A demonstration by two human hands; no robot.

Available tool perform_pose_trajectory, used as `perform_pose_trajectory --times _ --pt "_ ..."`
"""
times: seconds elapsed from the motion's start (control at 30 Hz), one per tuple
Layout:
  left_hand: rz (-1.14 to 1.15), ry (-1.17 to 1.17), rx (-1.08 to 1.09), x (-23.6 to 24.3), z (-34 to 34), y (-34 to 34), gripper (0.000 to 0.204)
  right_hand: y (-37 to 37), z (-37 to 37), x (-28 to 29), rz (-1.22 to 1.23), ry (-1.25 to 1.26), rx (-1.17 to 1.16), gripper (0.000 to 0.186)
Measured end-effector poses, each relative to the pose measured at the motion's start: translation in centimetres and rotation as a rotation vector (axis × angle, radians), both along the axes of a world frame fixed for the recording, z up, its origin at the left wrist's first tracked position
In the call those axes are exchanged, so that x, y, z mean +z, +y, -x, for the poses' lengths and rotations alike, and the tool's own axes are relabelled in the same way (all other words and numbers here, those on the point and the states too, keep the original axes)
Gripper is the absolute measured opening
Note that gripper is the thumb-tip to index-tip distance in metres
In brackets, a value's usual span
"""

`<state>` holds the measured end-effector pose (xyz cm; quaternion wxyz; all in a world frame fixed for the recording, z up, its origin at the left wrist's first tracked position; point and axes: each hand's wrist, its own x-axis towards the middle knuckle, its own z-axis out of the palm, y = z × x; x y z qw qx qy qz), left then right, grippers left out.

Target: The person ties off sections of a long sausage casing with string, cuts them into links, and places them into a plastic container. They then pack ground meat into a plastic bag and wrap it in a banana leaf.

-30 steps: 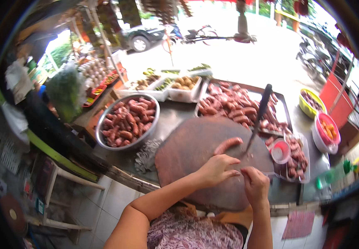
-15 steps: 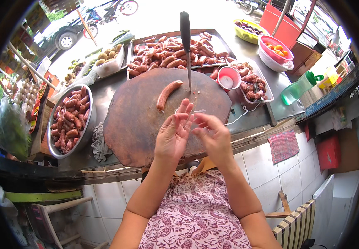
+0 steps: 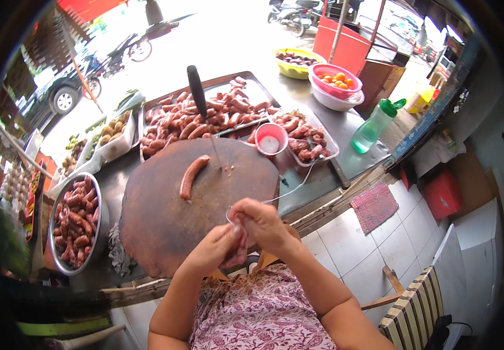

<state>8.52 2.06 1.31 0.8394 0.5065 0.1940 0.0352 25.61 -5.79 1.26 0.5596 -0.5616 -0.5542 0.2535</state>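
Note:
My left hand (image 3: 218,246) and my right hand (image 3: 265,221) are closed together, fingertips touching, just over the near edge of a round wooden chopping board (image 3: 153,219). Both pinch a thin white string (image 3: 297,194), which loops up above the fingers and trails right toward a tray of meat. The fingers hide most of what lies between them. One sausage (image 3: 192,178) rests on the board beyond my hands. Behind it a knife with a black handle (image 3: 196,90) stands upright, its tip on the board.
A metal tray (image 3: 257,81) heaped with sausages lies behind the board. A steel bowl (image 3: 104,224) of sausages and a grey rag (image 3: 118,251) sit left. To the right are a red cup (image 3: 271,139), a plastic tray (image 3: 334,153) of meat, another knife (image 3: 339,174) and a green bottle (image 3: 371,128).
My hands have come together and drawn nearer to my body, from partly spread fingers to a closed pinch. The view has shifted right, so the board and trays appear further left.

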Motion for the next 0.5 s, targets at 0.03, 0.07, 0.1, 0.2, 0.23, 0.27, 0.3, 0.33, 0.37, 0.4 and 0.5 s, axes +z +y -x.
perform_pose_trajectory --times 0.03,0.07,0.1,0.2,0.23,0.27,0.3,0.33,0.37,0.4,0.5 --pt "-0.096 0.057 0.026 0.2 -0.2 -0.1 0.029 0.0 0.3 -0.3 0.257 0.172 0.068 0.006" --pt "-0.193 0.111 0.057 0.3 -0.4 -0.5 0.026 -0.2 0.6 -0.6 0.120 0.013 0.013 0.006" --pt "-0.277 0.225 0.095 0.4 -0.5 -0.8 0.025 -0.3 0.9 -0.8 -0.092 -0.127 -0.073 0.004" --pt "-0.430 0.013 0.350 0.5 -0.9 -1.9 0.027 -1.3 1.7 -0.4 -0.106 0.014 -0.054 0.007" --pt "-0.424 0.027 0.421 0.5 -1.0 -2.2 0.028 -1.7 1.9 0.0 -0.036 0.099 -0.012 0.008" --pt "-0.456 0.173 0.341 0.6 -0.8 -2.2 0.030 -2.1 2.1 0.6 0.037 0.199 0.034 0.009" --pt "-0.700 0.013 0.359 0.6 -0.9 -2.3 0.030 -2.4 2.2 1.2 0.063 0.237 0.023 0.010" --pt "-0.922 -0.080 0.394 0.6 -0.8 -2.3 0.029 -2.6 2.2 1.8 0.093 0.288 0.024 0.011" --pt "-1.121 -0.121 0.411 0.7 -0.7 -2.3 0.028 -2.8 2.3 2.3 0.105 0.362 0.058 0.012" --pt "-1.268 -0.062 0.417 0.7 -0.5 -2.3 0.024 -3.0 2.2 2.7 0.074 0.301 0.020 0.012" --pt "-1.215 -0.100 0.442 0.8 -0.1 -2.4 0.020 -2.4 1.5 2.7 -0.104 0.012 -0.091 0.011"
